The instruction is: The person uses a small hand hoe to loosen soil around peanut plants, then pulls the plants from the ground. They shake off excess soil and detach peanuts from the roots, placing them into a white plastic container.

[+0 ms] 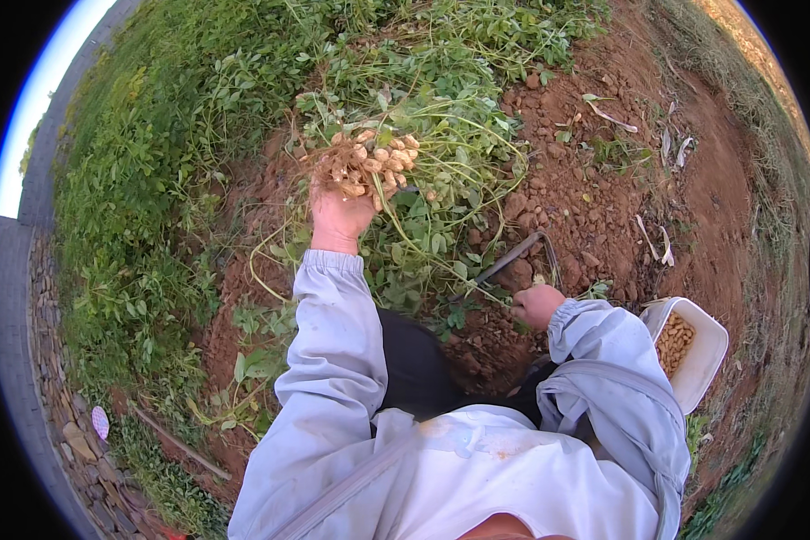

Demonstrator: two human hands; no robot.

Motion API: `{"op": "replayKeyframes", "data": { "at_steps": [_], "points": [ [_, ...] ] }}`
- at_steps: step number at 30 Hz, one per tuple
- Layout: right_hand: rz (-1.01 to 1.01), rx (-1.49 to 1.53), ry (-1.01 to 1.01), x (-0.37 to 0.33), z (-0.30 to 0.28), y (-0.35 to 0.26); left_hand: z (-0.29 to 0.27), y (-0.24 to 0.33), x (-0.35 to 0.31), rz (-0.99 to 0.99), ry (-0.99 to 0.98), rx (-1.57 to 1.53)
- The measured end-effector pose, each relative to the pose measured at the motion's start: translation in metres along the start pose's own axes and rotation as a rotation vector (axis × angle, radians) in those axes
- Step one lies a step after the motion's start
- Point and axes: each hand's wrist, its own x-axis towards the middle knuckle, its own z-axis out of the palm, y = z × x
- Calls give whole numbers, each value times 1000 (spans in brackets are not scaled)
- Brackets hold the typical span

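My left hand (340,216) is closed around the root end of a peanut plant, holding it up over the foliage. A thick cluster of pale tan peanuts (378,162) and thin brown roots hangs about the fingers, hiding most of them. Green leafy stems (450,171) trail from the cluster to the right. Lower on the right, my right hand (538,306) is curled closed just above the soil. One long stem runs down toward its fingers; what they grip is hidden. Right beside that hand lies a bent, dark metal tool (513,256), one end near the knuckles.
A white plastic container (704,360) with loose peanuts (674,346) stands right of my right arm. Leafy plants (144,207) cover the left and far ground. Reddish, cloddy soil (621,180) stretches along the right. A stick (182,441) lies lower left, near a stone edging (79,441).
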Motion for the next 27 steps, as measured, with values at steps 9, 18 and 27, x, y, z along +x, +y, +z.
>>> {"op": "replayKeyframes", "data": {
  "at_steps": [9,18,27],
  "points": [
    [-286,666,456,33,-88,-115,41,-34,-22,-66,-152,-138],
    [-405,1192,165,11,-59,-96,3,-30,-3,-1,-270,-27],
    [-268,2141,472,24,11,-23,-24,4,-2,-17,-385,-6]
  ]
}}
